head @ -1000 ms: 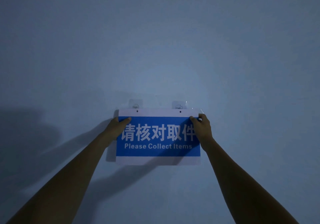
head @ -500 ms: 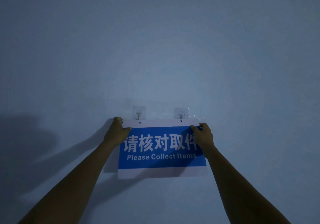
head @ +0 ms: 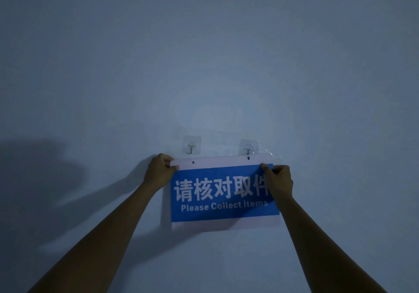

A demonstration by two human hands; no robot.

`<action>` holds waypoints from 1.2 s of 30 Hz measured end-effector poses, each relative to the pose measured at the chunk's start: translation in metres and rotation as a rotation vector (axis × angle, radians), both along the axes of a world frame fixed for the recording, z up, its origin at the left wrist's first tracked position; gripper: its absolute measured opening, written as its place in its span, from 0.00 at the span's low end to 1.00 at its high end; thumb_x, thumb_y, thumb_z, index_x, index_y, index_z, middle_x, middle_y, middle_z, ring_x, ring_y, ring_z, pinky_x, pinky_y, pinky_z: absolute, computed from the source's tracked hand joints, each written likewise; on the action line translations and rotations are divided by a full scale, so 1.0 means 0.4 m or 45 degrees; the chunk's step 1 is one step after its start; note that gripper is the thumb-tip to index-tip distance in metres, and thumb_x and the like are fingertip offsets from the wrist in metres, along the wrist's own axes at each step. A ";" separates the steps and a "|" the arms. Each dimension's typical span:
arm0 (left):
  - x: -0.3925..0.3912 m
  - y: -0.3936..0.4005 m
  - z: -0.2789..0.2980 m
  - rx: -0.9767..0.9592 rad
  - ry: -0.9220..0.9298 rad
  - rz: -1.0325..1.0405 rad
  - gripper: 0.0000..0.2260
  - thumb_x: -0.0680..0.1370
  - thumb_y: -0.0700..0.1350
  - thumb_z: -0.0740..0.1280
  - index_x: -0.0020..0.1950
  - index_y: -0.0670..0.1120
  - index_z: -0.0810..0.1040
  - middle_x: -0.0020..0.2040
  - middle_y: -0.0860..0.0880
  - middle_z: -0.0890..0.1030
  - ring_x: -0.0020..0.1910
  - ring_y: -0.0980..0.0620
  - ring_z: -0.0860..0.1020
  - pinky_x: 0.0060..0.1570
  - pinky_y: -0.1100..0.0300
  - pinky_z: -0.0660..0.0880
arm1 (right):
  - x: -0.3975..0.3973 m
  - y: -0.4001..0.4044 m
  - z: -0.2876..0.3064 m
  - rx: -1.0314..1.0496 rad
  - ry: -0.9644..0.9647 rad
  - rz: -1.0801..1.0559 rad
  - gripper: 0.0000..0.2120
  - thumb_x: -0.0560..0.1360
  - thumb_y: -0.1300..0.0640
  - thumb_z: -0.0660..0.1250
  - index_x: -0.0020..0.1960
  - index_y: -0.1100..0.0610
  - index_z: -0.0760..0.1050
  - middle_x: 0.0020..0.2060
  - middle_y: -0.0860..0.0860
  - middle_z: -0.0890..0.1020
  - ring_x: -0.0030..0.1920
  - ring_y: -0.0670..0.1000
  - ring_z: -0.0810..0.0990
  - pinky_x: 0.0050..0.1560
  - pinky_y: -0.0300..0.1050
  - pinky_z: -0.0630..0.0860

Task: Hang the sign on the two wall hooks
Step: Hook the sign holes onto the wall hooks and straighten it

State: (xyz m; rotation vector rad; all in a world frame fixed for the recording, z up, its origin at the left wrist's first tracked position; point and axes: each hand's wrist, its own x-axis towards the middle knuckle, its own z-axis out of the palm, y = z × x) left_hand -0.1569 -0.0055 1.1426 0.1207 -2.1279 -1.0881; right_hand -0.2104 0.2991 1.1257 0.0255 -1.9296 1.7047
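A blue sign [head: 223,198] with a white border, white Chinese characters and "Please Collect Items" is pressed flat against the wall. My left hand [head: 158,173] grips its upper left corner and my right hand [head: 277,180] grips its upper right edge. Two clear adhesive hooks are stuck to the wall just above it: the left hook [head: 191,147] and the right hook [head: 248,150]. The sign tilts slightly, right side higher. Its right hole sits at the tip of the right hook; its left hole lies a little below the left hook.
The plain pale wall [head: 204,54] fills the whole view in dim light. Shadows of my arms fall on the wall to the left and below the sign. A loose bit of clear film [head: 275,155] sticks out by the sign's top right corner.
Both hands have shifted the sign lower relative to the hooks, so both hooks show fully above its top edge, and its right side has risen to the right hook.
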 end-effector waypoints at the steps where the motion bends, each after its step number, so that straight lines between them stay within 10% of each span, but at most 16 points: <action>1: -0.001 -0.003 0.007 0.036 0.023 -0.028 0.14 0.73 0.42 0.71 0.55 0.36 0.75 0.55 0.38 0.81 0.47 0.47 0.77 0.45 0.55 0.74 | 0.000 -0.001 -0.002 -0.012 0.008 -0.003 0.21 0.75 0.45 0.66 0.56 0.60 0.68 0.49 0.56 0.78 0.49 0.55 0.77 0.45 0.48 0.72; 36: -0.006 -0.036 0.054 0.239 0.071 -0.078 0.16 0.71 0.43 0.74 0.56 0.40 0.77 0.57 0.39 0.82 0.51 0.43 0.80 0.55 0.50 0.77 | 0.021 -0.025 -0.006 0.043 0.087 -0.129 0.20 0.72 0.43 0.69 0.52 0.58 0.71 0.45 0.52 0.78 0.46 0.53 0.78 0.44 0.46 0.71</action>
